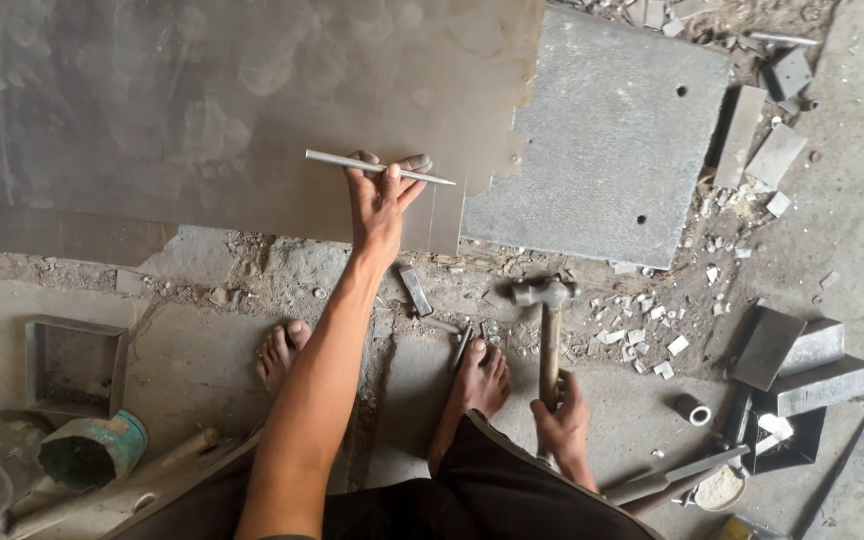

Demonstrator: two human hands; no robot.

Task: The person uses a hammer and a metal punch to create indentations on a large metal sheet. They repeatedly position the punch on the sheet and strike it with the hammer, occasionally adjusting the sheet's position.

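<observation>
At nine o'clock on the floor (202,370) sits an open metal tray (74,365), with a teal can (92,452) lying below it. Near the centre, the left hand (382,200) pinches a thin metal rod (377,167) held level against the large metal sheet (202,110) at eleven o'clock. Toward five o'clock, the right hand (562,420) is clenched around the handle of a hammer (547,320), head pointing to twelve, with metal blocks (802,365) at four o'clock.
</observation>
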